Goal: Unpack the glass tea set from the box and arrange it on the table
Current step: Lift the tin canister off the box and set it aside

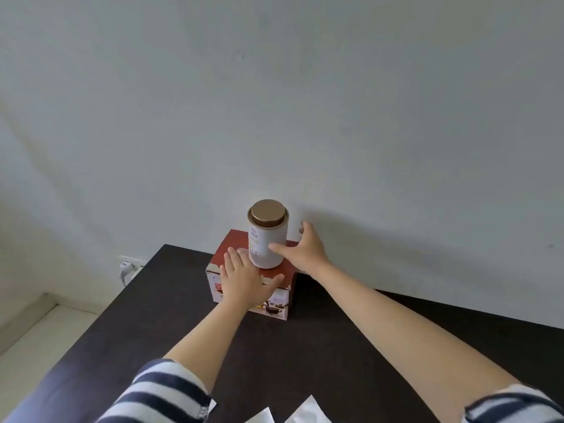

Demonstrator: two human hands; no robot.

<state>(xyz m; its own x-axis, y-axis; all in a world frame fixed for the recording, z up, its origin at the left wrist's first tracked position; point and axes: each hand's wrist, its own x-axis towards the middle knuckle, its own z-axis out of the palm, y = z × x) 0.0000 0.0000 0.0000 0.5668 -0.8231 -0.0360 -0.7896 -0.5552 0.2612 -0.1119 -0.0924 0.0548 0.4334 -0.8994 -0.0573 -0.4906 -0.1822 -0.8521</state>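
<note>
I count one red-topped cardboard box (227, 248) under my flat, fingers-straight left hand (242, 279) — one white, bronze-lidded cylindrical tin (268, 236) on it, right hand (302, 248) fingers spread around it.

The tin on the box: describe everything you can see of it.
The tin is an upright white cylinder, metal by its look, with a round bronze lid shut on top and small printed marks down its side, too small to read. It stands on the red top of the box, near the wall. The right hand reaches around it, thumb on its front, fingers behind; contact there is hidden. The left hand lies flat on the box beside its base.
</note>
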